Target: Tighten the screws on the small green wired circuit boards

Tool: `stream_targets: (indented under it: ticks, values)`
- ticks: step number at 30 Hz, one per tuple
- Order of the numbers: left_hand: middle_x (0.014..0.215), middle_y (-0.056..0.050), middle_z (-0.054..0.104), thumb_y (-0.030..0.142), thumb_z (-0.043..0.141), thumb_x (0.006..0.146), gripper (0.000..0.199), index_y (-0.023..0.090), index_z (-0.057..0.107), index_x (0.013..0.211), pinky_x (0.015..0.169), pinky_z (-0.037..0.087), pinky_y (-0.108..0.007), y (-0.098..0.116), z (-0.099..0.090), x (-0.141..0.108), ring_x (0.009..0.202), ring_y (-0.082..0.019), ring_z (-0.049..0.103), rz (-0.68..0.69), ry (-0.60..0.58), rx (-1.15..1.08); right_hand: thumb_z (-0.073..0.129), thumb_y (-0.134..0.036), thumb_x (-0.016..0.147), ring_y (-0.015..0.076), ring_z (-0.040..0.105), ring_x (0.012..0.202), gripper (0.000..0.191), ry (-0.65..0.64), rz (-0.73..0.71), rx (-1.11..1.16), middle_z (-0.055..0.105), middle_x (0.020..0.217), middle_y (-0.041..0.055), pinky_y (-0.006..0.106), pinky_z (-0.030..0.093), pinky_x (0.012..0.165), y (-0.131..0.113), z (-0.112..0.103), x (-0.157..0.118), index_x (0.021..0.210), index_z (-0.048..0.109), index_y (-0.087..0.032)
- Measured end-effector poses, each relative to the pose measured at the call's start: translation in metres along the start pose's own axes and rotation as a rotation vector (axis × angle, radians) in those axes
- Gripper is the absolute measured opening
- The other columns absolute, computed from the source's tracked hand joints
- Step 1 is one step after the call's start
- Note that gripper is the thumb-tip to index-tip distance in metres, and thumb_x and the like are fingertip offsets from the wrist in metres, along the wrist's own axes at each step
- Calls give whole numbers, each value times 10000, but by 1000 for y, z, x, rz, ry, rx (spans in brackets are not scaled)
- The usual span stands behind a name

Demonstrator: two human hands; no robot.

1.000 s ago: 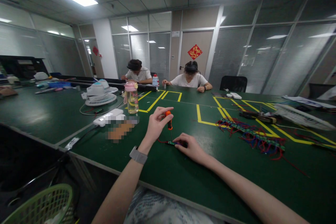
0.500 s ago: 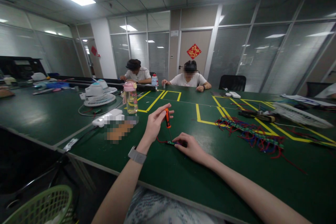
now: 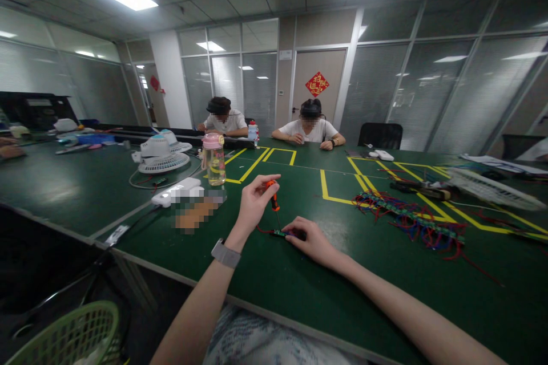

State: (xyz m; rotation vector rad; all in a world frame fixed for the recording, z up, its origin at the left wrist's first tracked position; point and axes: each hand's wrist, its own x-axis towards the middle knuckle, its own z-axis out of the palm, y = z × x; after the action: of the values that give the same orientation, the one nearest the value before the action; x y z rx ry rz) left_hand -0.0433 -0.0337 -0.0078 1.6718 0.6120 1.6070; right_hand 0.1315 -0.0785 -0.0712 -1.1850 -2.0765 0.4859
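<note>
Orange-and-black-handled metal screwdriver (image 3: pixel 274 202): near upright, tip down at small green circuit board (image 3: pixel 279 234), top leaning left | progress: tool positioned; screws done or left, cannot tell (too tiny) | left hand (image 3: pixel 253 203): pinching handle top | right hand (image 3: pixel 311 240): fingertips on board's right end | beneath: dark-green table (image 3: pixel 265 282)
</note>
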Motion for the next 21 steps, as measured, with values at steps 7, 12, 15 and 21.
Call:
stream_targets:
  ticks: [7, 12, 15, 21]
  values:
    - [1088, -84, 634, 341, 548, 847, 335, 211, 628, 1145, 835, 501, -349, -1, -2, 2, 935, -193, 624, -70, -71, -198, 606, -136, 786, 138, 543, 719, 162, 0, -3, -1, 594, 811, 36, 255, 438, 665, 0, 0, 0, 918, 696, -163]
    - [1021, -64, 627, 313, 654, 768, 273, 191, 695, 1009, 811, 484, -273, 1, -2, 1, 910, -162, 610, 0, -13, -34, 603, -149, 793, 138, 545, 721, 161, -3, -2, 1, 597, 815, 37, 255, 440, 665, -1, -1, 0, 924, 696, -163]
    - [1138, -83, 596, 331, 565, 833, 307, 197, 661, 1092, 841, 487, -305, 0, -1, 1, 999, -192, 595, -28, -63, -149, 606, -149, 792, 138, 543, 721, 157, 0, -4, -2, 597, 814, 35, 257, 440, 668, -1, -1, 0, 920, 696, -163]
    - [923, -45, 646, 324, 659, 762, 272, 190, 690, 997, 769, 487, -277, 0, -2, 1, 825, -150, 607, -27, -8, -50, 605, -146, 792, 139, 545, 721, 158, 0, -2, 6, 598, 823, 39, 257, 443, 665, -1, -1, 0, 920, 697, -161]
